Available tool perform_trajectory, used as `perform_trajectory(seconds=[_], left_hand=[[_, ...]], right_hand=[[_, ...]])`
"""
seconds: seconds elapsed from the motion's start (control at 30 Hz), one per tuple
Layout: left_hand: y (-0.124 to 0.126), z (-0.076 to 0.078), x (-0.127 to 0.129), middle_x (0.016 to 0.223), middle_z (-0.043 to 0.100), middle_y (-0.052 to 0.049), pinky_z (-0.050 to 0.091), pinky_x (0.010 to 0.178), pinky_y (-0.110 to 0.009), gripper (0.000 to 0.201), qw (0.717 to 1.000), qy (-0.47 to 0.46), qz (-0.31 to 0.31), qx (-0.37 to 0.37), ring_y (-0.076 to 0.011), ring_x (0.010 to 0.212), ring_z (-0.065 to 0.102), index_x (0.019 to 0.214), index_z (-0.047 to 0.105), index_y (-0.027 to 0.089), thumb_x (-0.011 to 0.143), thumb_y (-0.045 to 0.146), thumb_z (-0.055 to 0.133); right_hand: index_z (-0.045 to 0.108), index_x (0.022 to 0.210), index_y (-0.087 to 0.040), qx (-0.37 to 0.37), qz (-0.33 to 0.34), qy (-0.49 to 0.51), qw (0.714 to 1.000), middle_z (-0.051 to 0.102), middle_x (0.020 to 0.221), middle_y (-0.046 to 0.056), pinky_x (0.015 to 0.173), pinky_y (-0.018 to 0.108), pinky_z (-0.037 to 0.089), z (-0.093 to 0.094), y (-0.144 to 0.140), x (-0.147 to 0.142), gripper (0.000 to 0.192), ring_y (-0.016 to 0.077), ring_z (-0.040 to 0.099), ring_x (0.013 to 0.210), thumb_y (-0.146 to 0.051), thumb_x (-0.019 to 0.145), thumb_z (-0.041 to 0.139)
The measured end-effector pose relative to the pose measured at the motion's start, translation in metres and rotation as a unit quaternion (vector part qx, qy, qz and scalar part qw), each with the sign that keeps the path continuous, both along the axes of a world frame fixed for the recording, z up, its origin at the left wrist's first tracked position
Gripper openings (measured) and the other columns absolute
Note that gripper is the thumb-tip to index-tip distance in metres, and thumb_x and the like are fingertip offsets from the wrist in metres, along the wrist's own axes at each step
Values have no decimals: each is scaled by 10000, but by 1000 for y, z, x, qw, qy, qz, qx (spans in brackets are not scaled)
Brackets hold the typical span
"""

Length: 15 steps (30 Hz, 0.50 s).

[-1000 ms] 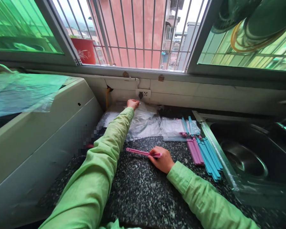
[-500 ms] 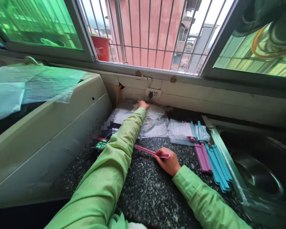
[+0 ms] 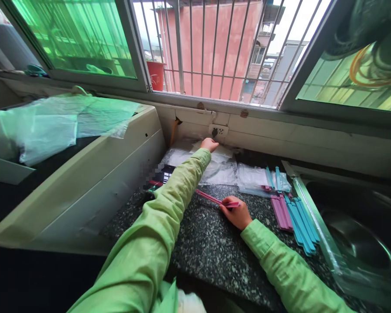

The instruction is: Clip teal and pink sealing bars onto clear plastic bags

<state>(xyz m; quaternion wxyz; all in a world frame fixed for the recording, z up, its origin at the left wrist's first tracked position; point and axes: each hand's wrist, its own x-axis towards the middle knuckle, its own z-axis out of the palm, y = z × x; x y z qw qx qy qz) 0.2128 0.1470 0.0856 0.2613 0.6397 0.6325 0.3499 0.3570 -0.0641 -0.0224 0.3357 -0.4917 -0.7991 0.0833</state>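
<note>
A pink clip (image 3: 215, 200) is held in the right hand (image 3: 237, 213), with the fingers pinched shut around its near end. The long, thin clip is pointed away to the left and lies low over the speckled dark counter (image 3: 211, 252), near the middle of it. The left hand (image 3: 210, 144) is stretched far out to the back edge of the counter, just under a wall socket (image 3: 218, 131). There it is laid on a pile of clear plastic bags (image 3: 220, 167). Its fingers look curled on the top bag, but whether the bag is gripped cannot be told, as the hand is small and far away. Both arms are covered by light green sleeves (image 3: 156, 234). More clear bags, with blue clips (image 3: 272, 178) on them, are seen at the back of the counter, to the right of the pile. A heap of pink and blue clips (image 3: 295, 217) is laid near the right edge of the counter, well apart from the right hand. Past that edge a metal sink (image 3: 358, 243) is seen. At the left edge of the counter a big white box (image 3: 94, 174) is set, with thin plastic sheets (image 3: 68, 121) spread on top. A window with bars (image 3: 215, 48) is seen above the back wall.
</note>
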Motion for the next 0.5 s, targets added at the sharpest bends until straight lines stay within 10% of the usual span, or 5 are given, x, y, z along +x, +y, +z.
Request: perform_trajectory(seconds=[0.5], left_hand=[[-124,-36,-66,520,537,13,319,532,-237,260,983,41,-178,-18,-112,535,449,614,618,125,647,368,531]], right_hand=[[590,694,-196,1,-48,-5,999,634,673,16,593,230,439,1,-1,1,76,128,576,617,-260,722,560]])
